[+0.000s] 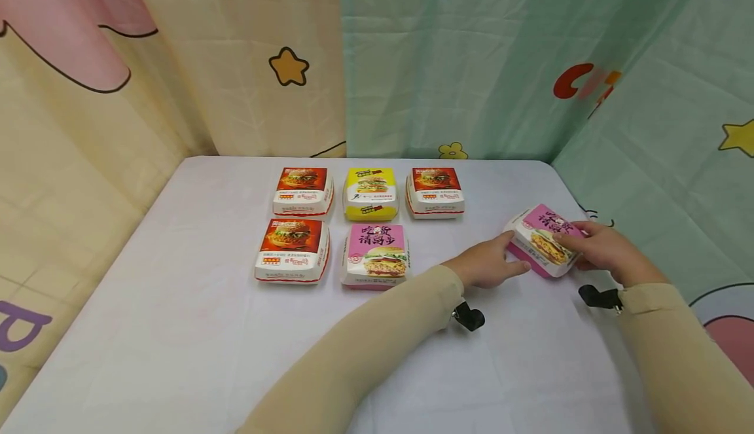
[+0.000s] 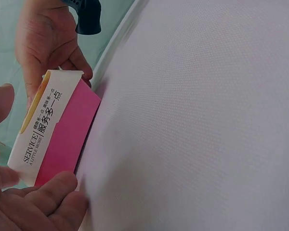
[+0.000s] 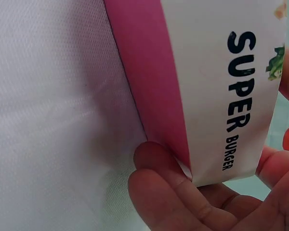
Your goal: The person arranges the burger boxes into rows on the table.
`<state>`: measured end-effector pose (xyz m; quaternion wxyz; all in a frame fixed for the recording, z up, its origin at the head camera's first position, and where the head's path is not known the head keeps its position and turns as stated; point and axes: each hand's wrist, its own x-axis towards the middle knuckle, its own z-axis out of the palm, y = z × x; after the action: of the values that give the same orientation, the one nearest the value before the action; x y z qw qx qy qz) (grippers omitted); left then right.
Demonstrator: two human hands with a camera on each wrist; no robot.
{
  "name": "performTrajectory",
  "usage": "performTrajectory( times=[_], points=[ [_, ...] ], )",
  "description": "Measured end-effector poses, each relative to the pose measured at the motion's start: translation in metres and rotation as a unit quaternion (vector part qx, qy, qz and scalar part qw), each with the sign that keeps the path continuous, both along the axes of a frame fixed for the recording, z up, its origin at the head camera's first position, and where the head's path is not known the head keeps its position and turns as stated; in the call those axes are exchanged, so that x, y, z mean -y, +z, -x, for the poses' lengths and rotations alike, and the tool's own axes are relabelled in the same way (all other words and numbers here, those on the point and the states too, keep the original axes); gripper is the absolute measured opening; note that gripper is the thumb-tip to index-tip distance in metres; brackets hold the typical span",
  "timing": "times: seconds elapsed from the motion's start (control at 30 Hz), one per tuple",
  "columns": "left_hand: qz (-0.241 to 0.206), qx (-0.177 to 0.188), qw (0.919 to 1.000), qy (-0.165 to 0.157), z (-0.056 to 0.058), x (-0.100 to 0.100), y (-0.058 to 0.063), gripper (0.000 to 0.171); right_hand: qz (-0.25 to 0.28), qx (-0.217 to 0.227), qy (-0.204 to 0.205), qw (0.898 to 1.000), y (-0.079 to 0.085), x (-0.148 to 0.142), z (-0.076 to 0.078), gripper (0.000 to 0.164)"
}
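A pink-and-white burger box sits turned at an angle at the right of the white table. My right hand grips its right end, thumb over the lid; in the right wrist view fingertips press low on the pink side, by the "SUPER BURGER" print. At the opposite end my left hand lies beside the box, its fingers touching that end and its thumb stretched out apart from the cardboard. The box's base is close over the cloth in the left wrist view.
Left of my hands, another pink burger box and a red-and-white one form a front row. Behind them stand a yellow box and two red-and-white boxes, one left, one right. Curtains hang around the table.
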<state>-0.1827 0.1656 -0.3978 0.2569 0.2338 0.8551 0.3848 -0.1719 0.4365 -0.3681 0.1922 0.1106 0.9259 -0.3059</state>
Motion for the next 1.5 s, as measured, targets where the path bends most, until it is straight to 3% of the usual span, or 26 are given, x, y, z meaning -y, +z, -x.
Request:
performTrajectory(
  times=[0.17,0.37,0.6,0.9,1.23,1.5],
  points=[
    [-0.024,0.008,0.9994,0.022,0.001,-0.001,-0.002,0.087,-0.004,-0.004,0.010,1.000,0.000,0.000,0.000,0.104],
    [-0.036,0.019,0.9991,0.015,0.002,-0.001,-0.003,0.084,0.010,-0.016,0.003,1.000,0.000,0.003,-0.002,0.098],
    [-0.061,0.002,0.9975,0.036,0.001,0.000,-0.005,0.085,0.028,-0.040,0.010,0.999,0.002,0.007,-0.002,0.087],
    [-0.079,-0.021,0.9942,0.071,-0.008,0.005,0.000,0.076,0.031,-0.046,0.024,0.998,0.007,0.018,-0.002,0.084],
    [-0.017,-0.053,0.9933,0.101,-0.014,0.020,0.007,0.075,0.033,-0.046,0.047,0.997,0.016,0.038,-0.002,0.081],
    [0.002,-0.025,0.9897,0.141,-0.022,0.027,0.010,0.073,0.028,-0.043,0.061,0.997,0.017,0.052,0.000,0.082]
  ],
)
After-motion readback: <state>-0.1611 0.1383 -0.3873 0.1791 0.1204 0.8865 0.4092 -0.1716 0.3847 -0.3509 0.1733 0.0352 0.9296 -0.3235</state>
